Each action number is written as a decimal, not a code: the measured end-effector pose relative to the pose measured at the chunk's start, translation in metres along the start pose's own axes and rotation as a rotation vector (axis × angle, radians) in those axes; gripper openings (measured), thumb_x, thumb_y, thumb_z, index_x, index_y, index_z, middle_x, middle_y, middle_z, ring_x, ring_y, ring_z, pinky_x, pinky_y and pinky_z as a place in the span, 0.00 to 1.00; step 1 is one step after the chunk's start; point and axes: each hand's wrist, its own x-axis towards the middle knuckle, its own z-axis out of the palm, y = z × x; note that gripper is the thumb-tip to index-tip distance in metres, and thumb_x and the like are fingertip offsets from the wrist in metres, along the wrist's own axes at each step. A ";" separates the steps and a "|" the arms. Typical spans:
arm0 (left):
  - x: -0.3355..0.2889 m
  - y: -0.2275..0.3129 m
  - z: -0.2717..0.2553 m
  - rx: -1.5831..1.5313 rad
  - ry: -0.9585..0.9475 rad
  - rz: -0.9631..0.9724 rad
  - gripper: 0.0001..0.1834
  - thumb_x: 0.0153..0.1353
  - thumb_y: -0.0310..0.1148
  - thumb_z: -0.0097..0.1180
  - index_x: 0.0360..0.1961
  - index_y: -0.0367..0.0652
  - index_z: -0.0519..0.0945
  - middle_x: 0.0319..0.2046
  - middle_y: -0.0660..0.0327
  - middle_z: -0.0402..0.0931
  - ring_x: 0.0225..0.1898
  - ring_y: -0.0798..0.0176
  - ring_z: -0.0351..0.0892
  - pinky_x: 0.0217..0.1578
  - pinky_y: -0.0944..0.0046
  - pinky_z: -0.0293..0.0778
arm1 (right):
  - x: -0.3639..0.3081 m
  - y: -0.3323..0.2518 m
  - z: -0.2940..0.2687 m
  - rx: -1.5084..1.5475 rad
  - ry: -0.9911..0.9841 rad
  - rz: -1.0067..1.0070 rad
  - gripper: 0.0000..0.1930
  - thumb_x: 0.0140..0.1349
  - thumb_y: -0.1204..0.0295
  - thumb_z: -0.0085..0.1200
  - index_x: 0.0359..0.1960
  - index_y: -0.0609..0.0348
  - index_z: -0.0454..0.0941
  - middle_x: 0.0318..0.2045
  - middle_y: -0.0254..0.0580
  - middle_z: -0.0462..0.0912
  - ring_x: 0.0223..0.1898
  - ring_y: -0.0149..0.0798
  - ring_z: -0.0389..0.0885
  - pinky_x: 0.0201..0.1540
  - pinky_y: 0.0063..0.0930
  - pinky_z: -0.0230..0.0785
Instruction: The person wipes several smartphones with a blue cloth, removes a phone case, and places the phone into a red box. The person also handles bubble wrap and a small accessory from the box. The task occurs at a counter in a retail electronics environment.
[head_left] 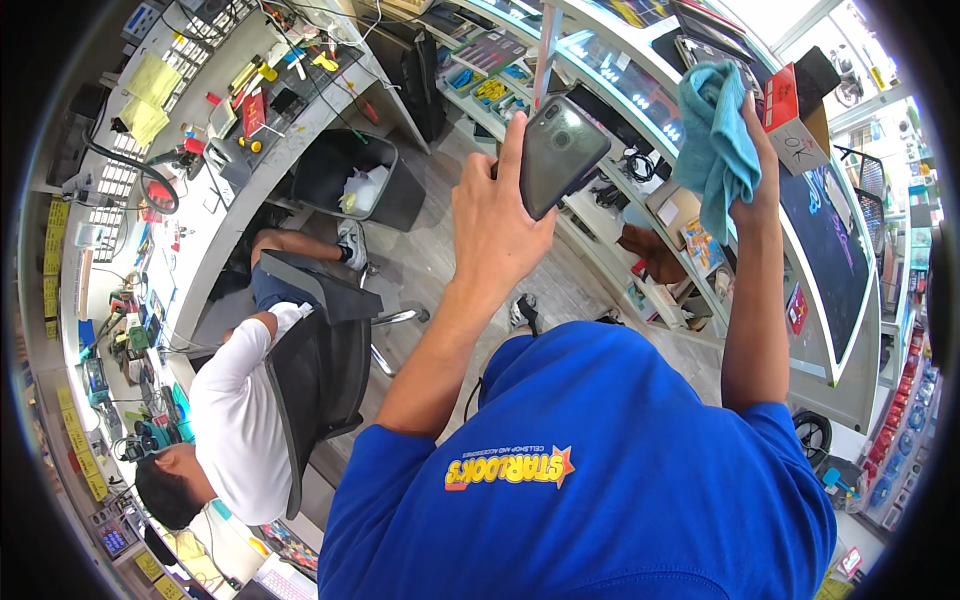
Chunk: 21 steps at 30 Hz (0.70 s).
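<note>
A dark, glossy smartphone is gripped in my left hand, its back with the camera lenses turned up. My index finger lies along the phone's edge. Over on the right, my right hand holds a bunched teal cloth, which hangs down beside the counter. The phone and the cloth are well apart. Part of my right fingers is hidden behind the cloth. A red and white cardboard box with open flaps stands just right of that hand.
A glass display counter with shelves runs ahead and to the right. At left, a co-worker in a white shirt sits on a black chair by a cluttered workbench. A dark bin stands under the bench's end.
</note>
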 end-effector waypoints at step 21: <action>-0.019 0.010 0.047 -1.775 -0.150 -0.617 0.36 0.82 0.56 0.47 0.76 0.38 0.67 0.67 0.55 0.77 0.65 0.59 0.80 0.66 0.55 0.77 | -0.069 0.102 0.083 -1.246 -0.249 -0.273 0.32 0.78 0.47 0.55 0.66 0.67 0.78 0.67 0.65 0.78 0.69 0.57 0.77 0.75 0.48 0.64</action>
